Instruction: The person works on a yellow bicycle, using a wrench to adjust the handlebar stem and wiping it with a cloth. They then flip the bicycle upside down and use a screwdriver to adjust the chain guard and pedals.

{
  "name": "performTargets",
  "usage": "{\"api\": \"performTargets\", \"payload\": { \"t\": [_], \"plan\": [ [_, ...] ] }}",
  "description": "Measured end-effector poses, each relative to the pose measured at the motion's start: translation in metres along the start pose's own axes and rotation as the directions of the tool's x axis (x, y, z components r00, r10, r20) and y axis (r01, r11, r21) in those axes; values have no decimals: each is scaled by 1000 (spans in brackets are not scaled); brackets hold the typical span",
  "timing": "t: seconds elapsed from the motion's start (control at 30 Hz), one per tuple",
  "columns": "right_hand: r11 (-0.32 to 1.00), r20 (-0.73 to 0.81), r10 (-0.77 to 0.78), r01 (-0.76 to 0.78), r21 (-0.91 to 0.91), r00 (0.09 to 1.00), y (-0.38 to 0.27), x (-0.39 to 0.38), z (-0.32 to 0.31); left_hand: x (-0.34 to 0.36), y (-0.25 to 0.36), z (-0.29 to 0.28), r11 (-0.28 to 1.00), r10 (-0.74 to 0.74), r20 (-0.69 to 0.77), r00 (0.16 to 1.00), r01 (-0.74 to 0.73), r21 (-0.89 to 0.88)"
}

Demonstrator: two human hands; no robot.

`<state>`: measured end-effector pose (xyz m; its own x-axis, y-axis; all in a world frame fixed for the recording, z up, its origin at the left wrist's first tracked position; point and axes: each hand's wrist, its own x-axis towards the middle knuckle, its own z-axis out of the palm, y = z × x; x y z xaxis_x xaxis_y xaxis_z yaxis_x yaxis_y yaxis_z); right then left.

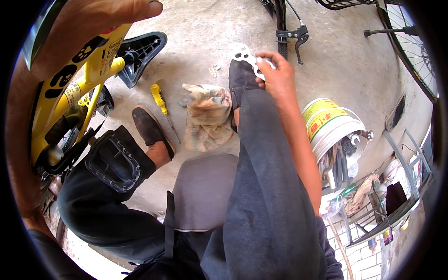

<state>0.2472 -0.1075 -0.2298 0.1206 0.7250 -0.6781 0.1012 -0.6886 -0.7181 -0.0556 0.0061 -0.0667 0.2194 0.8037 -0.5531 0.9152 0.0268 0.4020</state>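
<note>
My right hand is closed around a flat silver multi-hole wrench, held above my dark right shoe. My left hand looms large at the upper left, in front of the yellow bicycle frame. One digit stretches out to the right; the other fingers are cut off or hidden, so its grip does not show. Below that frame, a black pedal appears over my left trouser leg. Between my feet lie a yellow-handled screwdriver and a stained, crumpled rag.
A black saddle juts from the yellow bicycle. On the right stands a white bucket full of tools, with a grey metal rack beyond it. A brake lever and a bicycle wheel stand at the far side.
</note>
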Motion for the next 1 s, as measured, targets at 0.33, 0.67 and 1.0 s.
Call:
{"api": "performTargets", "payload": {
  "t": [0.33, 0.67, 1.0],
  "plan": [
    [970, -13, 53, -55, -236, 998, 50, -14, -2, -2, 2, 3, 1000, -8, 3, 1000, 8, -8],
    [640, 94, -293, 269, -720, 951, 48, -9, -1, -4, 1, -1, 1000, -20, 1, 1000, 20, -16],
    [545, 132, -339, 309, -780, 932, 19, -12, -13, -2, 7, 1, 1000, -16, 9, 1000, 16, -20]
  ]
}}
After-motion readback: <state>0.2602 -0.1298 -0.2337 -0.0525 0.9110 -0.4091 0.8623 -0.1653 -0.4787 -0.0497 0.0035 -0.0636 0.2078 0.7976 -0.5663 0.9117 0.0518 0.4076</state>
